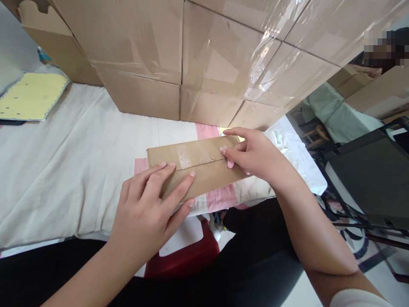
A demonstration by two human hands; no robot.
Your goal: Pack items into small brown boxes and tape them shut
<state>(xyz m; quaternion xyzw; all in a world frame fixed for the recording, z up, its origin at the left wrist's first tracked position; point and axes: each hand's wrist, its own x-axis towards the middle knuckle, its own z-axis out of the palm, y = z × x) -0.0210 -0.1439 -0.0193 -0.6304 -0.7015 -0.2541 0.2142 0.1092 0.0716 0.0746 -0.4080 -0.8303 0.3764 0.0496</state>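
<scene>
A flat, long cardboard box (204,179) lies on the cloth-covered surface in front of me, its top flaps meeting along a lengthwise seam. One strip of clear tape (184,157) crosses the seam left of its middle. My left hand (150,204) rests on the left part of the box, fingers spread and stretched out. At the right end, my right hand (252,153) has its thumb against a small piece of clear tape (223,149) on the top. Its index finger reaches toward the far edge, the others are curled, and what they may pinch is hidden.
Behind the box stands a tall stack of cardboard boxes (140,98) wrapped in clear film. A yellow cloth (33,96) lies far left. Below are a red stool (191,256) and my legs; at right, a dark chair (367,170) and another person (399,44) beside cardboard.
</scene>
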